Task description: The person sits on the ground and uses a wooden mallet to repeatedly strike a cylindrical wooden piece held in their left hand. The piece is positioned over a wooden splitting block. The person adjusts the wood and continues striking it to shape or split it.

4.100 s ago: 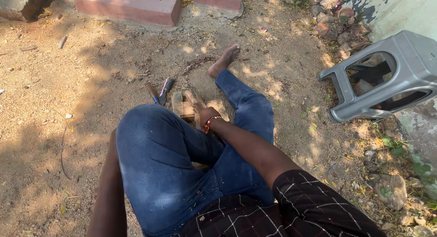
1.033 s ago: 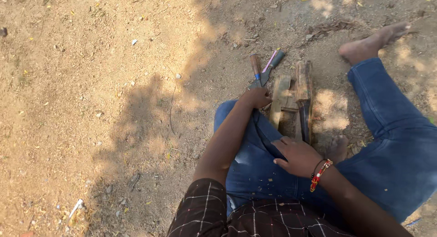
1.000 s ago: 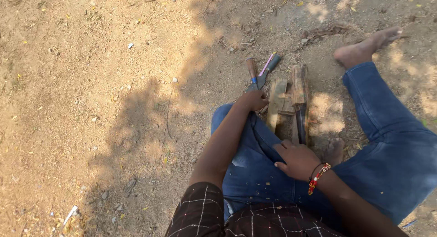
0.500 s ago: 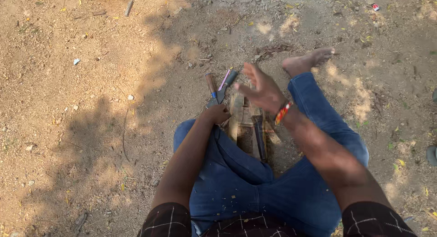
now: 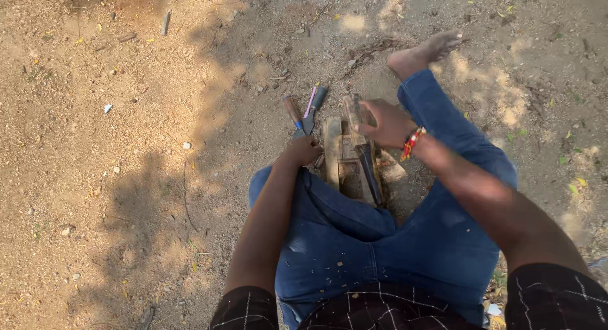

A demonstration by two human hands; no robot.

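Observation:
I sit on bare dirt in blue jeans with my right leg stretched out. A wooden block assembly (image 5: 342, 162) lies between my legs. My right hand (image 5: 385, 122) grips the upper end of a wooden piece (image 5: 352, 108) on it; a red bead bracelet is on that wrist. My left hand (image 5: 301, 151) is curled over the lower ends of two tools on the ground: a brown-handled chisel (image 5: 291, 108) and a grey-and-pink-handled one (image 5: 315, 101). Whether it grips one or both is hidden by the fingers.
My bare right foot (image 5: 423, 51) lies ahead on the dirt. Small stones, dry leaves and twigs (image 5: 166, 23) are scattered around. Tree shade covers the middle ground, with sunlit sand to the left.
My right hand has come off my thigh, reached forward and closed on the wooden piece. My left hand has stayed at the tools. The view has tilted forward.

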